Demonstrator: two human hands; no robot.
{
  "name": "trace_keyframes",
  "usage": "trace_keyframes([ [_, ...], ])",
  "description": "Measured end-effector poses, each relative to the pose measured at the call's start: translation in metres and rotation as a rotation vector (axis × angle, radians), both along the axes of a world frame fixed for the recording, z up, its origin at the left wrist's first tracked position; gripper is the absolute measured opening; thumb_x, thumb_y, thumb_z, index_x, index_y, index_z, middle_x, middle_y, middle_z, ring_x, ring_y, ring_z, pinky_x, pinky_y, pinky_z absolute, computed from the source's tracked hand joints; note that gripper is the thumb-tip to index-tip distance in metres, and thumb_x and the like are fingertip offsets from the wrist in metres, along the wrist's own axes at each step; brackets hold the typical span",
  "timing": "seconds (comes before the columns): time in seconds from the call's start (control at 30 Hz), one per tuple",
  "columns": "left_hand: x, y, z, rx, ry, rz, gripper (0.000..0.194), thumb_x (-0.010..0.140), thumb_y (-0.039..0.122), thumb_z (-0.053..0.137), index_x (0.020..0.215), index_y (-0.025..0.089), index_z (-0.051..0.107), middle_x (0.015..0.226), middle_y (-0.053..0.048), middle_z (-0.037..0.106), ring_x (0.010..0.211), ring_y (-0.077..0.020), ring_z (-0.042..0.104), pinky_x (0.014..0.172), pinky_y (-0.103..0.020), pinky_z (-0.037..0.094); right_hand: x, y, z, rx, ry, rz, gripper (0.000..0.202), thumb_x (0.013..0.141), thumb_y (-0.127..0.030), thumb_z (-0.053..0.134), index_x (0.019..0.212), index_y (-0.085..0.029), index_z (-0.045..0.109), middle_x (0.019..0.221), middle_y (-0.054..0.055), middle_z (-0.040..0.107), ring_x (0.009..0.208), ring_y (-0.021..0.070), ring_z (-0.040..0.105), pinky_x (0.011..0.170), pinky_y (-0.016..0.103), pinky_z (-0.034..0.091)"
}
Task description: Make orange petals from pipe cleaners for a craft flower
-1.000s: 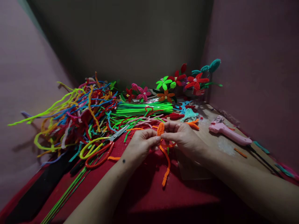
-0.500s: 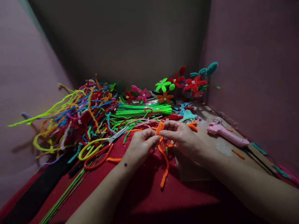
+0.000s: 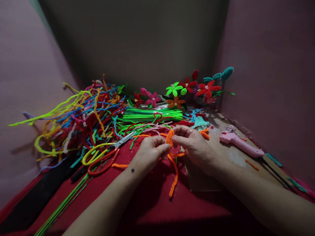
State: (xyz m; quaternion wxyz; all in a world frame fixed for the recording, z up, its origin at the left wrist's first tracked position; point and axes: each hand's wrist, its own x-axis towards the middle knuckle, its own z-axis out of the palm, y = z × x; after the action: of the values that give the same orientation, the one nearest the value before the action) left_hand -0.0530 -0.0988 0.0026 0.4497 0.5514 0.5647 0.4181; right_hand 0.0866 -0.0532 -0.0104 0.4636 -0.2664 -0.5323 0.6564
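Note:
Between my two hands is an orange pipe cleaner piece (image 3: pixel 169 137), its upper part folded into a small upright loop and a loose tail hanging down over the red cloth. My left hand (image 3: pixel 150 151) pinches its lower part between thumb and forefinger. On the loop's right side, the thumb and fingers of my right hand (image 3: pixel 194 142) are closed on it. Another orange strand end sticks out sideways beneath my right hand. Scissors (image 3: pixel 120 142) with yellow and red handles lie half open to the left of my left hand.
A tangled heap of coloured pipe cleaners (image 3: pixel 81 121) fills the left. Green pipe cleaners (image 3: pixel 152 114) lie behind my hands, with fuzzy flowers (image 3: pixel 174 89) at the back. A pink glue gun (image 3: pixel 241 144) rests on cardboard (image 3: pixel 221 157) at right. Green stems (image 3: pixel 66 203) lie front left.
My right fingers have shifted slightly on the orange loop, and the thumb no longer covers its middle as much. The whole view has moved a little.

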Motion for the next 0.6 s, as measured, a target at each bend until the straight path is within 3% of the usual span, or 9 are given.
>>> trace_keyframes([
  [0.4, 0.002, -0.001, -0.001, 0.001, 0.011, 0.000, 0.016, 0.067, 0.025, 0.057, 0.058, 0.013, 0.053, 0.048, 0.004, 0.047, 0.044, -0.0061, 0.038, 0.046, -0.020, 0.029, -0.002, 0.006, -0.011, -0.112, 0.110, 0.055, 0.015, 0.062, -0.017, 0.069, 0.072, -0.015, 0.058, 0.065, -0.003, 0.053, 0.057, 0.0075, 0.047, 0.055, 0.023, 0.037],
  [0.6, 0.002, -0.001, -0.004, 0.038, 0.063, 0.004, 0.017, 0.067, 0.027, 0.056, 0.056, 0.014, 0.052, 0.047, 0.004, 0.047, 0.044, -0.0067, 0.038, 0.046, -0.021, 0.030, -0.001, 0.006, -0.007, -0.260, 0.185, 0.188, 0.021, 0.060, -0.013, 0.069, 0.076, -0.015, 0.056, 0.061, -0.002, 0.054, 0.052, 0.0092, 0.050, 0.048, 0.022, 0.038],
])
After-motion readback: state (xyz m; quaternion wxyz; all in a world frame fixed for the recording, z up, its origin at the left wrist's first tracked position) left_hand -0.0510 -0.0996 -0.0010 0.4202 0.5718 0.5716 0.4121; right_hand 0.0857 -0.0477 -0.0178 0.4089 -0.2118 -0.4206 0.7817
